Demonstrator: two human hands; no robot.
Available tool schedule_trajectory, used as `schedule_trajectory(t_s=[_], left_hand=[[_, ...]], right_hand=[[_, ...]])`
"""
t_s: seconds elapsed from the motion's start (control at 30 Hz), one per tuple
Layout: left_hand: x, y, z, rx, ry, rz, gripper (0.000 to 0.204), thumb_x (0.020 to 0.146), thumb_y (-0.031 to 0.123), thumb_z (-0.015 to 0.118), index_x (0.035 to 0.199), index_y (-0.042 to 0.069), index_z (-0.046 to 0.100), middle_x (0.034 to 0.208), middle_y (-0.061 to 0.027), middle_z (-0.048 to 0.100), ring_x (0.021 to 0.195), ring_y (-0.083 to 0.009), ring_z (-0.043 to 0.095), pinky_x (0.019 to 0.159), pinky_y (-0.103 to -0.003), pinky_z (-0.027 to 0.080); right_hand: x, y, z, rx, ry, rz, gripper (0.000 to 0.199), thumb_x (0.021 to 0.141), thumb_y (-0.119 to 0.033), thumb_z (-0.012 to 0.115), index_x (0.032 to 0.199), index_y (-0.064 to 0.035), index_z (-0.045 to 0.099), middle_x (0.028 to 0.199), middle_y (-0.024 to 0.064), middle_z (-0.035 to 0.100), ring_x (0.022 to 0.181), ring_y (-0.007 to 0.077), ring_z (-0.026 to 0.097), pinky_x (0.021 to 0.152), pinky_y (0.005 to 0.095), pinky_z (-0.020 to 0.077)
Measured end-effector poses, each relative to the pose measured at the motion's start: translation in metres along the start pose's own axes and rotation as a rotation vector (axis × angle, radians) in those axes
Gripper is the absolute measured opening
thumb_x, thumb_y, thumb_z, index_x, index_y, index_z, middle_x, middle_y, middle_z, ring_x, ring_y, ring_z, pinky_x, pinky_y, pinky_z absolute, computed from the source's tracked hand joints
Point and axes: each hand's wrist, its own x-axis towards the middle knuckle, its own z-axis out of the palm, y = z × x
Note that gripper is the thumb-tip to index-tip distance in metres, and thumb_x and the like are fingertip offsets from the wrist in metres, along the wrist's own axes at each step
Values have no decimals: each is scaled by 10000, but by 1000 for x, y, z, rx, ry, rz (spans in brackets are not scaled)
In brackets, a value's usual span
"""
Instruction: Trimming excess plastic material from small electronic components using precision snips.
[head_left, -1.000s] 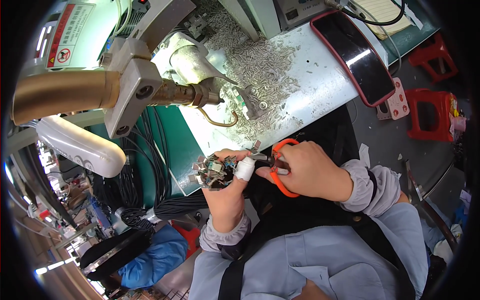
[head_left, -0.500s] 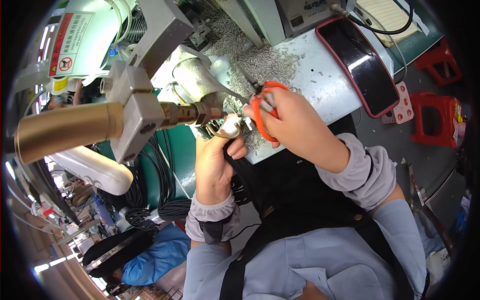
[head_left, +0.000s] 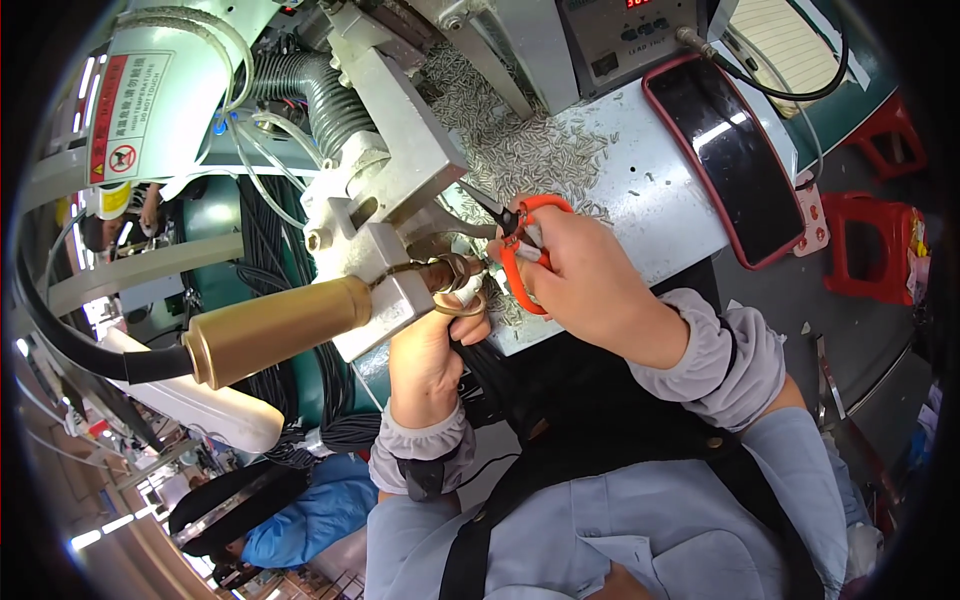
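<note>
My left hand [head_left: 425,358] is closed at the near edge of the metal worktop, under the tip of a mounted soldering iron [head_left: 280,328]. It pinches a small circuit board [head_left: 498,279], which has pale parts and is mostly hidden by the iron and my fingers. White material wraps the thumb tip. My right hand [head_left: 592,278] grips orange-handled scissors [head_left: 512,278], their dark blades pointing up and left, away from the board. Its fingertips are close to the board. The iron's gold handle and clamp block [head_left: 385,295] cover part of the left fingers.
Many small silvery pieces [head_left: 540,150] are heaped on the worktop [head_left: 660,190]. A red-cased phone [head_left: 730,150] lies at right, near a control box [head_left: 625,45]. Black cable bundles [head_left: 265,240] hang left. Red stools [head_left: 870,245] stand right; a person in blue [head_left: 310,515] sits lower left.
The soldering iron and its bracket have moved right and down, bringing the tip over my left fingers. My right hand and the scissors have shifted slightly; both hands keep their grip.
</note>
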Motion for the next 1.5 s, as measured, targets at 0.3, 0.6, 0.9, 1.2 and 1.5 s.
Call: schedule_trajectory(t_s=[0.3, 0.6, 0.9, 1.2, 1.5], left_hand=[[-2, 1, -2, 103, -32, 31, 150, 784, 57, 567, 906, -21, 528, 672, -32, 469, 491, -79, 356, 449, -213, 269], [-44, -19, -5, -153, -48, -58, 227, 770, 55, 576, 982, -16, 535, 685, -61, 483, 546, -131, 406, 502, -256, 316], [-57, -26, 3, 16, 8, 140, 227, 761, 16, 568, 982, -23, 532, 685, -49, 484, 521, -120, 397, 486, -252, 315], [-10, -11, 6, 11, 103, 95, 175, 773, 9, 562, 942, -12, 524, 667, -16, 472, 473, -79, 361, 435, -217, 286], [1, -1, -2, 43, 24, 54, 177, 783, 38, 565, 947, -13, 522, 661, -30, 469, 462, -72, 333, 431, -211, 274]], right_hand=[[-3, 3, 3, 56, -17, 31, 183, 825, -136, 548, 752, 12, 470, 581, 76, 472, 493, 149, 434, 480, 293, 349], [-36, -17, -11, 738, -343, 392, 154, 865, -174, 504, 795, -51, 444, 622, 2, 460, 438, 69, 434, 406, 181, 344], [-53, -13, -3, 757, -329, 330, 133, 861, -160, 506, 817, -42, 464, 644, 18, 487, 421, 81, 427, 402, 201, 342], [-18, 5, -6, -14, 51, -92, 172, 842, -165, 535, 814, -5, 479, 553, 5, 461, 448, 74, 438, 431, 237, 347], [5, -4, -3, 143, -107, 126, 239, 845, -204, 548, 753, -6, 450, 523, 11, 450, 414, 68, 424, 393, 233, 355]])
